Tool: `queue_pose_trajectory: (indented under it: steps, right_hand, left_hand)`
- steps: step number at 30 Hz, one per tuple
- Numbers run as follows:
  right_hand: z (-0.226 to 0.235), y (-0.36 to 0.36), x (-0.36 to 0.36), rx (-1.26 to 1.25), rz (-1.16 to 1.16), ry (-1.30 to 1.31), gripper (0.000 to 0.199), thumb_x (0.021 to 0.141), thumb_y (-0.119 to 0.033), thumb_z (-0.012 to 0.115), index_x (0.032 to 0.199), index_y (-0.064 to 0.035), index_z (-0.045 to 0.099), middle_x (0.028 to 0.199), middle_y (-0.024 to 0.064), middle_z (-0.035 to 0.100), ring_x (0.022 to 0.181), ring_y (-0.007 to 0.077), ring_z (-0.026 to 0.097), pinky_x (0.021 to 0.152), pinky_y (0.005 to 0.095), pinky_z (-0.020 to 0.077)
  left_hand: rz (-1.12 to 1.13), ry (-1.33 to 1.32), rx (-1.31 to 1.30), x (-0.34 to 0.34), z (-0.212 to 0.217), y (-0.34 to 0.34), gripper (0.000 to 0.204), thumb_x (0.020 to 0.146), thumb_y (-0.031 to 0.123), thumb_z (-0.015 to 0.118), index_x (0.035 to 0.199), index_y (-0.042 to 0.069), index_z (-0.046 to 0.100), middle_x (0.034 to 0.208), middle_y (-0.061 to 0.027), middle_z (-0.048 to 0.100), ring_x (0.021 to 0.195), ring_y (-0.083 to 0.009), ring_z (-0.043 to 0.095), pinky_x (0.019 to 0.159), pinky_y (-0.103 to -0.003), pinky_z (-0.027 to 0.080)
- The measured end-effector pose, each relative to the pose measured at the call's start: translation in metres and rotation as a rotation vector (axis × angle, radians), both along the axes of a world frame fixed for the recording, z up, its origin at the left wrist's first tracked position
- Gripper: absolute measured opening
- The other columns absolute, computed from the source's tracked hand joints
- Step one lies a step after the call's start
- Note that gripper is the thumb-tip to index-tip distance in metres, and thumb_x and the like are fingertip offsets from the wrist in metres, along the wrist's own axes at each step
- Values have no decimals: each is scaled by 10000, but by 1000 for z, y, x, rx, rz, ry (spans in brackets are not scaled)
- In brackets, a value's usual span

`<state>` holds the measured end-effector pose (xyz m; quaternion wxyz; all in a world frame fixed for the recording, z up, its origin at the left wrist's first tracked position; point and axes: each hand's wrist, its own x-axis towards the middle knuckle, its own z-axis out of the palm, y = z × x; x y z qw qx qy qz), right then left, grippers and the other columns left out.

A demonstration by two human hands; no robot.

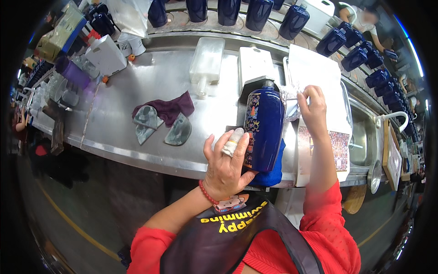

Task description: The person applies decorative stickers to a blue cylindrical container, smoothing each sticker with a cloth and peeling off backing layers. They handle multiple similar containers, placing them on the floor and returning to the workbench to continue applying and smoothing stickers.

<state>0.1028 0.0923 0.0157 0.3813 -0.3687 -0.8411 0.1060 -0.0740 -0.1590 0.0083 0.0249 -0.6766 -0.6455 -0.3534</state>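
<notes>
A dark blue glass bottle leans on a blue cloth before me, its neck pointing away. Down its left side runs a colourful patterned decal. My left hand lies against that side near the base, fingers spread and touching the bottle; one finger is wrapped in white. Just right of the bottle's shoulder, my right hand pinches a thin, crumpled, patterned film. How far the film touches the bottle is unclear. A dark angled rest shows behind the bottle.
On the steel bench lie a purple cloth, several grey-green curved pieces and a clear bottle. Printed sheets lie at right, beside a sink with a faucet. Blue bottles line the conveyor behind; a person works far right.
</notes>
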Motion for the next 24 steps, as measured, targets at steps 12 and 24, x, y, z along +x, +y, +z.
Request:
queue_pose_trajectory:
  steps: [12,24]
  right_hand:
    - [16,-83,64,-592,313,194,185,894,-70,696,818,-16,537,956,120,578,1051,276,586,911,368,455]
    - [31,-154,-3,64,329,119,205,794,-106,677,989,-43,660,1165,144,619,1128,373,574,897,451,500]
  left_hand:
    - [9,239,85,9,0,13,896,797,554,779,1495,82,477,1417,-178,554,1285,-379,500,1125,-680,157]
    - [-40,158,-46,-3,-18,1,775,922,440,694,1488,-17,424,1477,-204,506,1415,-456,399,1150,-672,155]
